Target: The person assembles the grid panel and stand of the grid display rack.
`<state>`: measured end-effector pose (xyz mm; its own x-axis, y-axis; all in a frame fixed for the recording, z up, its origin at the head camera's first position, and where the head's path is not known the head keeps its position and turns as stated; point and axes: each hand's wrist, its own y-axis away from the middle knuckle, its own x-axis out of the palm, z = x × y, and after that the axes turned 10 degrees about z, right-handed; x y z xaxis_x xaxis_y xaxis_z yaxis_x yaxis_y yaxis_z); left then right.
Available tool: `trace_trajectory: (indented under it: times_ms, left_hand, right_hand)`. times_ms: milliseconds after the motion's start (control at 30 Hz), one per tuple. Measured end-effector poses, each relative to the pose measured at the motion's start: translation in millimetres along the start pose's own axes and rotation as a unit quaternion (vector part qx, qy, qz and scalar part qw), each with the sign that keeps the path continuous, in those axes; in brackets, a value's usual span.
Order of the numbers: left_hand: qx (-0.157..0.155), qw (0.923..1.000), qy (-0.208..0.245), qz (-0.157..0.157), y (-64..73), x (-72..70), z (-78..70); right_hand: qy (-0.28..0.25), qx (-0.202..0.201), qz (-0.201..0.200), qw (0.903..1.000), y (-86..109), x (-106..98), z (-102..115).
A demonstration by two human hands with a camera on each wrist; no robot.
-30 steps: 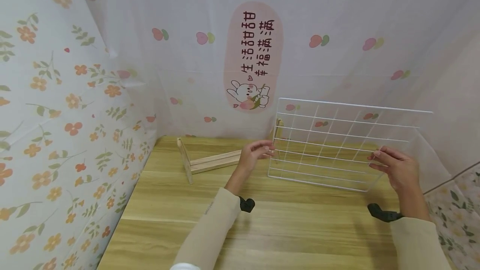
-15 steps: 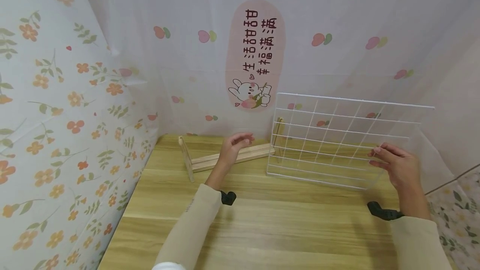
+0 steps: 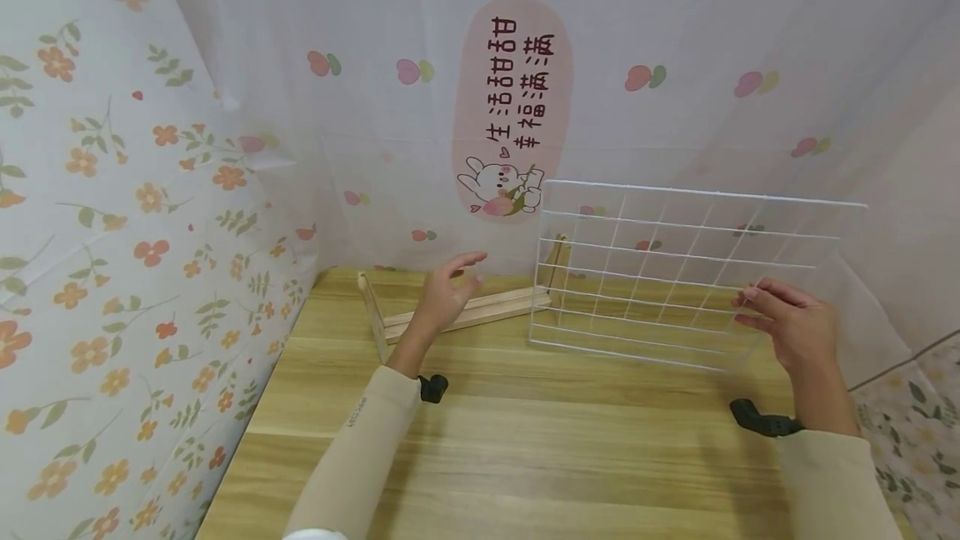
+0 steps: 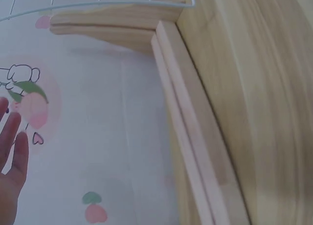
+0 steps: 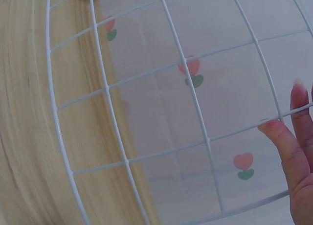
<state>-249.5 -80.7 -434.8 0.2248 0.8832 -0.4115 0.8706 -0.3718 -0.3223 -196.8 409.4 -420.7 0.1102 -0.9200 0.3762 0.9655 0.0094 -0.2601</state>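
Observation:
A white wire grid panel (image 3: 627, 356) stands up on its edge, slightly tilted, at the right of the table. My right hand (image 3: 801, 330) pinches its right side between thumb and fingers. In the right wrist view the thumb (image 5: 281, 137) lies against a wire of the panel, with fingers behind it. A pale wooden stand (image 3: 502, 308), two uprights joined by a grooved crossbar, sits at the back left. My left hand (image 3: 444, 294) holds nothing; its fingers are spread above the crossbar (image 4: 186, 112). The panel's left edge overlaps the stand's right upright (image 3: 558, 267) in the head view.
The wood-grain table (image 3: 525, 457) ends at a hanging white curtain (image 3: 375, 107) printed with fruit and lettering. A floral cloth (image 3: 135, 232) hangs down the left side, and another patterned cloth (image 3: 911, 440) lies past the right edge.
My left hand has let go of the panel's left edge and moved left over the wooden stand, its fingers opening. My right hand keeps its grip, and the panel has shifted slightly left and up.

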Motion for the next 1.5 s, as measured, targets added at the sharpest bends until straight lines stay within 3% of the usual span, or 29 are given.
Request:
trace_trajectory:
  times_ms: [333,600,733,1000,1500]
  left_hand:
    - [0.069,0.9888,-0.126,-0.041,6.6,-20.9,-0.6]
    - [0.13,0.9582,-0.207,-0.148,5.9,-39.1,0.0]
    - [0.137,0.953,-0.193,-0.189,8.7,-49.6,0.4]
    - [0.101,0.9523,-0.167,-0.235,20.6,-69.6,4.0]
    - [0.035,0.9285,-0.195,-0.314,38.1,-88.3,21.3]
  right_hand:
    - [-0.007,-0.015,-0.011,0.9998,-2.7,9.8,5.6]
    - [-0.025,-0.028,-0.007,0.9993,-5.8,19.1,8.7]
    - [-0.031,-0.031,-0.003,0.999,-7.0,23.9,9.7]
    - [-0.026,-0.034,0.005,0.9991,-10.3,34.5,10.1]
    - [-0.01,-0.025,0.01,0.9996,-23.2,60.1,7.7]
